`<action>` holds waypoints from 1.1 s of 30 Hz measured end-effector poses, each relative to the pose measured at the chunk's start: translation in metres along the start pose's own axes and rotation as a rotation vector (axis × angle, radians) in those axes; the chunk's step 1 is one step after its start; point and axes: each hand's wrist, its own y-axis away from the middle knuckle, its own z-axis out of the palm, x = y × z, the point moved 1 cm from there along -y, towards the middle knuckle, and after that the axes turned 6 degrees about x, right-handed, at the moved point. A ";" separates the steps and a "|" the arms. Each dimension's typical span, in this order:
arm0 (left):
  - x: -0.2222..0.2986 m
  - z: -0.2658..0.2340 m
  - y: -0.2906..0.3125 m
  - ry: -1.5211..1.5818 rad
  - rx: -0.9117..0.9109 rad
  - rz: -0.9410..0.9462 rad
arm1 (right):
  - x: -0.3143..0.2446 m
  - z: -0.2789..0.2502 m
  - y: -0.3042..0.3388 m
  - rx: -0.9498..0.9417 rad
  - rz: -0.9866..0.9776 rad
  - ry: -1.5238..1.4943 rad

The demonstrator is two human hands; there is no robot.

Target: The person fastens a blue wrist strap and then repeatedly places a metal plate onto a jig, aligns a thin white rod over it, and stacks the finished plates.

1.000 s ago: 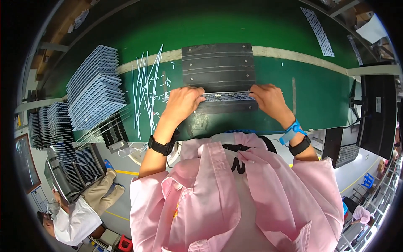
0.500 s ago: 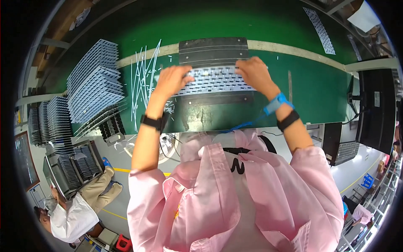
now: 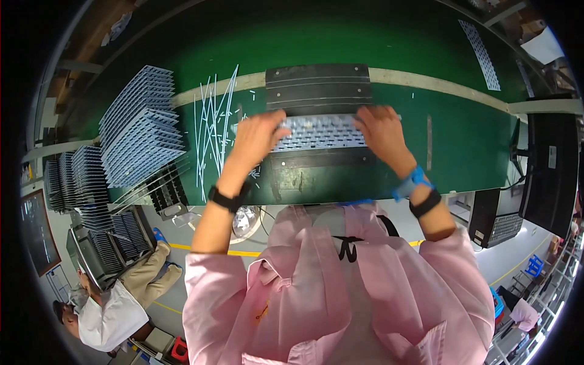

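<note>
A pale keyboard plate (image 3: 322, 141) with rows of small dark openings lies over a dark flat fixture (image 3: 319, 88) on the green bench. My left hand (image 3: 258, 141) grips the plate's left end, its fingers bent at the upper corner and the thumb reaching inward. At the opposite end my right hand (image 3: 383, 132) holds the upper right corner with curled fingers. Parts of both ends are hidden under the hands. A blue strap (image 3: 413, 182) circles my right wrist, and a dark band (image 3: 225, 199) sits on the left.
Long thin white strips (image 3: 213, 121) and small cut pieces are scattered left of the fixture. Tall stacks of similar plates (image 3: 143, 137) stand farther left. A dark monitor (image 3: 550, 164) is at the right. A seated person in white (image 3: 112, 316) is at lower left.
The whole view has shifted, so the bench and fixture appear lower and slightly right. Both hands stay at the plate's ends, with little visible movement against the fixture.
</note>
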 end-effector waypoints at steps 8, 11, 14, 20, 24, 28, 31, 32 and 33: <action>0.023 -0.053 0.020 -0.147 0.622 0.381 | -0.006 -0.066 0.003 0.161 -0.044 -0.042; -0.015 -0.054 0.022 0.156 0.718 0.170 | 0.011 -0.097 -0.003 0.110 0.341 -0.142; -0.053 -0.001 0.028 1.131 0.175 -0.258 | 0.043 -0.085 0.007 0.087 0.411 -0.329; -0.025 0.032 0.032 0.529 0.076 -0.173 | 0.040 -0.055 0.014 0.108 0.429 -0.353; -0.062 0.049 0.056 -0.138 0.279 0.131 | 0.028 -0.073 0.012 0.150 0.542 -0.247; -0.085 0.022 0.085 -0.057 0.480 -0.082 | 0.032 -0.084 0.017 0.255 0.536 -0.311; -0.129 0.035 0.138 -0.023 0.367 -0.569 | 0.013 -0.063 0.019 0.199 0.350 -0.201; -0.131 0.040 0.145 -0.029 0.369 -0.565 | 0.001 -0.055 0.015 0.198 0.193 -0.167; -0.131 0.043 0.152 -0.089 0.435 -0.584 | -0.012 -0.043 0.010 0.188 0.035 -0.136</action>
